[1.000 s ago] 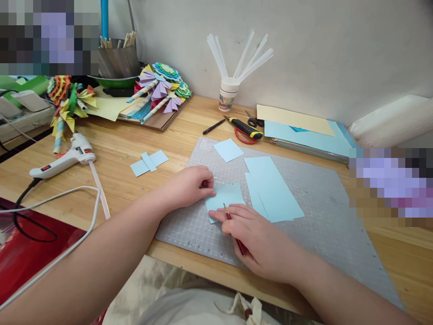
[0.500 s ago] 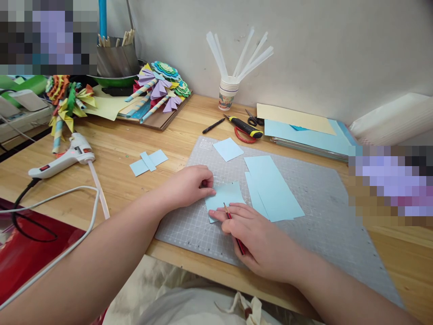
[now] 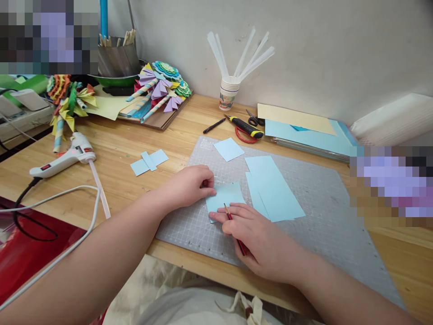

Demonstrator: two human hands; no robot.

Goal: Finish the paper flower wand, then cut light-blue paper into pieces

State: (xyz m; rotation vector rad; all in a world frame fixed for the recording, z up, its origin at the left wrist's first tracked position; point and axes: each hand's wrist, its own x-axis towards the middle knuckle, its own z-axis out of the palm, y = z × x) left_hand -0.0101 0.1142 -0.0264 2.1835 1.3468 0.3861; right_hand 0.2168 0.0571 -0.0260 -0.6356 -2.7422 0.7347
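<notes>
A small light blue paper (image 3: 227, 193) lies on the grey cutting mat (image 3: 324, 198), under both hands. My left hand (image 3: 196, 185) is closed at its left edge, thumb and curled fingers gripping that edge. My right hand (image 3: 252, 232) holds a red and black pencil (image 3: 241, 247), point up and away, while its fingertips rest on the paper's near edge. Larger blue sheets (image 3: 277, 189) overlap just to the right. A blue square (image 3: 228, 149) lies farther back on the mat. Crossed blue strips (image 3: 149, 162) sit on the wood at left.
A white glue gun (image 3: 64, 158) with cables lies at left. Behind the mat are a black pen (image 3: 214, 126), a yellow-black tool (image 3: 246, 128), scissors (image 3: 252, 119) and a paper cup (image 3: 227, 97) of white sticks. Paper flowers (image 3: 158, 85) stand back left, stacked sheets (image 3: 307, 135) back right.
</notes>
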